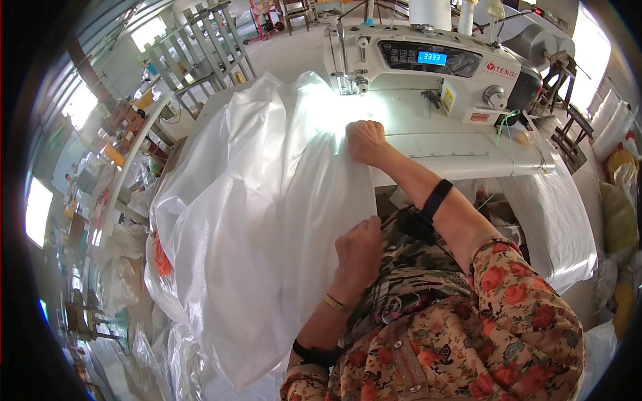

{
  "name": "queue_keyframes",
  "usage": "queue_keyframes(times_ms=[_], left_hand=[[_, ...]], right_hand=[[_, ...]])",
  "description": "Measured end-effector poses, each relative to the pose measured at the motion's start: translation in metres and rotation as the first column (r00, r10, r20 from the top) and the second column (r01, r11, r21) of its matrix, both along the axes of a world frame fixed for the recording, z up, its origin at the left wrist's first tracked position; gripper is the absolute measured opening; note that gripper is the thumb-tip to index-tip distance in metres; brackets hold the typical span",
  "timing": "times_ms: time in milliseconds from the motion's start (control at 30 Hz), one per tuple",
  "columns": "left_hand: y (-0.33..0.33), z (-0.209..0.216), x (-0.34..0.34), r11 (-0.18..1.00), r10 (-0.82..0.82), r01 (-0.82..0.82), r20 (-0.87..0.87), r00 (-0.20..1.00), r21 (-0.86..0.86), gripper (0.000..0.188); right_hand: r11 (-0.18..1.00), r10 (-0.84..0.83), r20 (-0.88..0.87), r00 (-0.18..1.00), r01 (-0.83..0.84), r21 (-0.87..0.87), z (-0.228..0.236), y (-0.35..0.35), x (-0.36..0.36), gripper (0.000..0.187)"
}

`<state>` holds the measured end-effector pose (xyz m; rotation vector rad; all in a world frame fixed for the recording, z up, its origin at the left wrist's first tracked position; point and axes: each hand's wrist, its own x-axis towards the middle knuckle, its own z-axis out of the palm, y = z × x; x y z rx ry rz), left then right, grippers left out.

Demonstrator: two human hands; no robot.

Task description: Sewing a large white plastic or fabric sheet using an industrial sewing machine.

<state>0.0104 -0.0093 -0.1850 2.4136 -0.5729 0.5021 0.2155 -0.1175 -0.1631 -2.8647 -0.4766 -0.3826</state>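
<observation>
A large sheet of thin, translucent white plastic (247,200) drapes over the left of the sewing table and hangs down its front. My right hand (366,141) is closed on the sheet's right edge, just in front of the sewing machine's needle area. Lower down, nearer my body, my left hand (359,254) is closed on the same edge. Between the two hands that edge runs fairly straight. The white sewing machine (428,67) stands at the back, its needle bar (344,60) above the sheet. Bright lamp glare hides the presser foot and stitching.
Thread cones (431,13) stand behind the machine. A small dark tool (431,98) lies on the machine bed. More white plastic (558,220) hangs off the table's right side. A grey slatted rack (200,53) and a cluttered bench (134,147) are at the left.
</observation>
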Motion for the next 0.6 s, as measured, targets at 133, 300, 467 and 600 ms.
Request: queue_keyframes(times_ms=[133,300,467,600], left_hand=[[-0.003,-0.004,0.0,1.0,-0.011,0.013,0.068,0.998,-0.026,0.012],[-0.01,-0.01,0.003,0.999,-0.035,0.035,0.064,0.997,0.001,0.011],[-0.009,-0.008,0.008,1.0,-0.002,0.002,0.065,0.998,0.0,0.01],[-0.005,-0.009,0.02,0.999,0.032,-0.033,0.068,0.997,0.013,0.01]], right_hand=[[0.998,-0.056,-0.019,0.998,0.056,0.006,0.002,0.0,-0.029,0.009],[0.995,-0.092,-0.071,0.993,0.088,-0.056,0.004,0.001,-0.043,0.011],[0.998,-0.011,-0.037,0.999,0.009,-0.065,0.006,0.002,-0.033,0.009],[0.995,0.052,-0.015,0.999,-0.053,-0.084,0.006,-0.001,-0.018,0.009]])
